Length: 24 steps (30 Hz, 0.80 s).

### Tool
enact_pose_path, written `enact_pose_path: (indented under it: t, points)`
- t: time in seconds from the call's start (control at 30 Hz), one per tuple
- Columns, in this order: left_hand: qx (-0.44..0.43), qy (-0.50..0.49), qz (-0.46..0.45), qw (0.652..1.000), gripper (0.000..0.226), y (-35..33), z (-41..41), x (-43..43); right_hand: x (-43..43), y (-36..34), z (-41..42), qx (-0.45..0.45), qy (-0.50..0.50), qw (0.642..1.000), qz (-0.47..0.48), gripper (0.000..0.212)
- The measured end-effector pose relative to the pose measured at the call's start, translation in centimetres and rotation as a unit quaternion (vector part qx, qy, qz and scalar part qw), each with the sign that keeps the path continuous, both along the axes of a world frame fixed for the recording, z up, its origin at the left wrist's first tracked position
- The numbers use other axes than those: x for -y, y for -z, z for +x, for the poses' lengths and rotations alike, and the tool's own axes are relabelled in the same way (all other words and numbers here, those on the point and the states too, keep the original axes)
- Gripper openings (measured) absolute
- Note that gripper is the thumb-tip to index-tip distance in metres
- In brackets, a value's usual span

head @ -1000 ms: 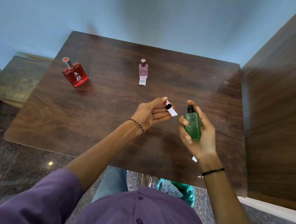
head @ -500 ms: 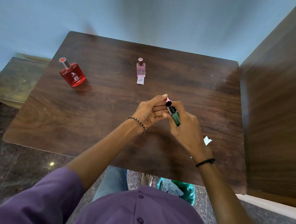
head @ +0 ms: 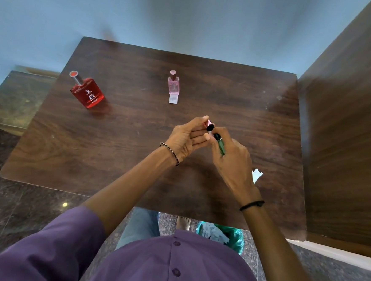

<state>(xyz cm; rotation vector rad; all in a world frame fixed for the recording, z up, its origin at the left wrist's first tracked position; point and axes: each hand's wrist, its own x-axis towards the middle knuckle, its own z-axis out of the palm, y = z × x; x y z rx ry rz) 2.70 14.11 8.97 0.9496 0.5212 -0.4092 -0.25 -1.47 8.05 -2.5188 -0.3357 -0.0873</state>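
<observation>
Green bottle (head: 221, 146) is held above the surface (head: 125, 136), the right hand's (head: 233, 163) fingers curled round it and hiding most of it. The left hand's (head: 189, 138) fingers pinch a black cap (head: 210, 127) just beside its nozzle. A paper scrap (head: 257, 175) lies near; a pink bottle (head: 173, 85) and a red bottle (head: 88, 93) stand well apart.

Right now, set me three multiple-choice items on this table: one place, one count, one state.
1. The red bottle stands:
A. at the far left of the table
B. at its near right
C. on the floor

2. Bottles in view:
A. two
B. three
C. five

3. The green bottle is:
A. standing capped
B. gripped in the right hand, cap off
C. lying flat on the wood

Answers:
1 A: it stands near the far left corner.
2 B: red, green and the pink bottle.
3 B: the right hand curls round it while the left hand pinches the cap.
</observation>
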Motion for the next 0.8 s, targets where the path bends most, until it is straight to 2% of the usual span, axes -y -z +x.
enact_pose_path:
  t: [0.23,0.43,0.57,0.63,0.7,0.77,0.8]
  points:
    - [-0.004,0.007,-0.005,1.000,0.018,-0.16,-0.01,0.20,0.09,0.01,-0.05,0.004,0.004,1.000,-0.011,0.047]
    - [0.001,0.010,-0.009,1.000,0.019,-0.11,-0.06,-0.09,0.06,0.16,-0.27,0.007,0.003,0.999,0.033,0.047]
    - [0.001,0.022,0.001,1.000,0.019,-0.03,-0.14,-0.10,0.19,0.54,-0.37,0.016,0.000,1.000,-0.001,0.043]
    - [0.000,0.017,-0.008,1.000,0.019,0.07,-0.25,-0.23,0.18,0.56,-0.44,0.023,0.001,0.999,0.047,0.037]
    - [0.004,0.015,-0.023,1.000,0.023,0.06,-0.30,-0.33,0.42,0.54,-0.50,0.012,0.021,0.989,0.143,0.030]
    - [0.013,0.020,-0.029,0.999,0.031,-0.01,-0.34,-0.42,0.62,0.33,-0.58,-0.063,0.068,0.963,0.252,0.023]
    - [0.016,0.023,-0.032,0.999,0.032,-0.06,-0.35,-0.47,0.68,0.19,-0.61,-0.119,0.090,0.936,0.317,0.024]
